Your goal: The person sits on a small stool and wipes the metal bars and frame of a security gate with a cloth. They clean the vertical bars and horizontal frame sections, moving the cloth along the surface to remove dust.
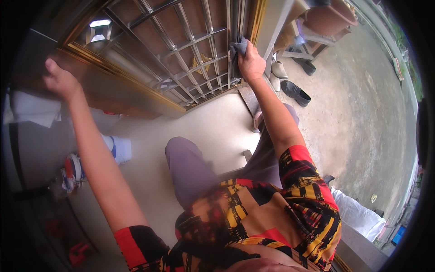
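Note:
My right hand [252, 64] grips a bunched dark grey cloth [240, 47]. The cloth lies against the shiny upright bars at the right side of a metal door [200, 44]. This door carries a silver grille, gold-coloured edging [136, 83] and a gold diamond-shaped ornament [201, 63]. On the door's other side, my left hand [63, 81] is raised by its edge with the thumb up. Its fingers are partly hidden, so a hold on the edge cannot be made out.
Black slip-on shoes [295, 92] and pale shoes [279, 70] lie on the concrete outside. Beyond them a brown pot [331, 17] rests on a stand [307, 44]. A white sack [358, 212] is at lower right. Indoors, at left, are a white container [121, 149] and a white cloth [34, 107].

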### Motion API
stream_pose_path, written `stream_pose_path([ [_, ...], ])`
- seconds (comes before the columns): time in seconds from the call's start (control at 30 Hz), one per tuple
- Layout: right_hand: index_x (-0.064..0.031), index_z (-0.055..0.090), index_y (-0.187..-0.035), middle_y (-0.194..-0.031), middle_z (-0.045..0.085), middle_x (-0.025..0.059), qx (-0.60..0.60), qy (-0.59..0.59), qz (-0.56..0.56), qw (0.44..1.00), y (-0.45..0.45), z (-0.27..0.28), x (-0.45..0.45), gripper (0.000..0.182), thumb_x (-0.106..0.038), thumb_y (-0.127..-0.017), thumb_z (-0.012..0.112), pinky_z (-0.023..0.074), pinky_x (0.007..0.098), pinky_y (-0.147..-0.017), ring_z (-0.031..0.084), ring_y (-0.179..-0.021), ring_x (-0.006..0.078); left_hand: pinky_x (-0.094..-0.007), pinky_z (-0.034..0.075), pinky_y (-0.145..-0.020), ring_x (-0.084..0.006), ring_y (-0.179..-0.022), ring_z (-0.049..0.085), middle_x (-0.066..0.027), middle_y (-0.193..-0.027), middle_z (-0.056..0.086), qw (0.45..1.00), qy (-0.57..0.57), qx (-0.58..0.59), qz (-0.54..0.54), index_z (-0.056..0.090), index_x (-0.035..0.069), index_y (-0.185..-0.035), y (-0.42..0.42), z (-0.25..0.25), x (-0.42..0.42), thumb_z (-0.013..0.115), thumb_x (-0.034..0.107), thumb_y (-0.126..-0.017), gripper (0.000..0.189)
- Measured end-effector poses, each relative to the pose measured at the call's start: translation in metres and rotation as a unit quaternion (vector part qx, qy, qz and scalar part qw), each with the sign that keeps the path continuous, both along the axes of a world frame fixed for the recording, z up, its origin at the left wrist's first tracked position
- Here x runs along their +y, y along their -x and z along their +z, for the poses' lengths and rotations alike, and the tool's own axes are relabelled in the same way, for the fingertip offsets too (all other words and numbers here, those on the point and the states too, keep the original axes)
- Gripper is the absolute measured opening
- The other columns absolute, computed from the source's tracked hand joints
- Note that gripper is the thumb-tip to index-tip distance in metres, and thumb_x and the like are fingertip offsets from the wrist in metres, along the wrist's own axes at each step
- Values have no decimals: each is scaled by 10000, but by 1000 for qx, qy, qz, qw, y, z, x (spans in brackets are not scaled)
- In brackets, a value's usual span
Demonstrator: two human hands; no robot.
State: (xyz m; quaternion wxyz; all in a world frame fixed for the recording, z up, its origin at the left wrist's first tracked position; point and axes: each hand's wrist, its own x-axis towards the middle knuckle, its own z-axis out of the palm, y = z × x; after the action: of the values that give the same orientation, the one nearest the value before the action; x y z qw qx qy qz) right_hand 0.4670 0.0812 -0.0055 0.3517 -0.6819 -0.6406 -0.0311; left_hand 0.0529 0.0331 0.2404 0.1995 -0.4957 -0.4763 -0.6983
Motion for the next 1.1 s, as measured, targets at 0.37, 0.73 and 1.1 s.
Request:
stream_pose_path([
  [0.37, -145, 550, -1109, -848, 647, 152, 92, 50, 82, 991, -22, 18, 7, 378, -264, -758, 622, 493, 456, -696, 622, -809, 354, -371, 441, -878, -305, -966, 573, -230, -1081, 596, 999, 21, -16, 32, 548, -119, -1092, -1, -2, -2, 508, 482, -888, 636],
  [0.73, -174, 533, -1197, -976, 631, 109, 80, -1, 116, 990, 9, 18, -5, 489, -198, -720, 640, 503, 408, -677, 621, -802, 319, -371, 403, -934, -324, -1049, 537, -263, -1168, 544, 997, 27, -52, 47, 494, -139, -1160, -7, 4, -5, 495, 411, -902, 608],
  [1.1, -56, 465, -940, -919, 612, 210, 213, 131, 55, 967, 13, -20, -45, 296, -307, -824, 572, 468, 487, -720, 593, -810, 407, -403, 415, -921, -357, -1044, 538, -278, -1136, 544, 992, 54, -83, 72, 512, -124, -1129, -2, -1, -7, 457, 412, -917, 579],
])
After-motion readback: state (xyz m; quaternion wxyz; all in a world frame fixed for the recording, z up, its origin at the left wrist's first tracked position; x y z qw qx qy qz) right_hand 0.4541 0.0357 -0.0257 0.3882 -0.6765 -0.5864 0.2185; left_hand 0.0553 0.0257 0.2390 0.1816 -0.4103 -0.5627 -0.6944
